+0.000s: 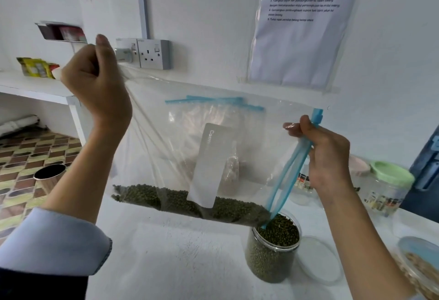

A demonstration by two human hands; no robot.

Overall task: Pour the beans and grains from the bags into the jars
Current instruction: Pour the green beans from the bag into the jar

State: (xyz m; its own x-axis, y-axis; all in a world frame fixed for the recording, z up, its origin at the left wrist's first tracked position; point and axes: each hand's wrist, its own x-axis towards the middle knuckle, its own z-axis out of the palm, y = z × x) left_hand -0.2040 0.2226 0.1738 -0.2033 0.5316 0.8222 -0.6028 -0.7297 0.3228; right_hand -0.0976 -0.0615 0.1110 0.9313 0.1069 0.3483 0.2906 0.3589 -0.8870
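The bag point(190, 121), clear plastic with green beans point(180, 201) along its low edge, is held up over the white counter point(180, 264). Its raised corner is pinched in the curled left hand point(95, 78); its blue zip strip point(294, 161) is gripped by the right hand point(327, 157), the mouth dipped into the open jar point(273, 249) of beans. A second bag point(213, 119) is seen behind, a socket point(154, 53) on the white wall, a green-lidded jar point(389, 188) at right

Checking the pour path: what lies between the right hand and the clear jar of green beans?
Head view: only the bag's blue zip strip runs from right hand into the jar.
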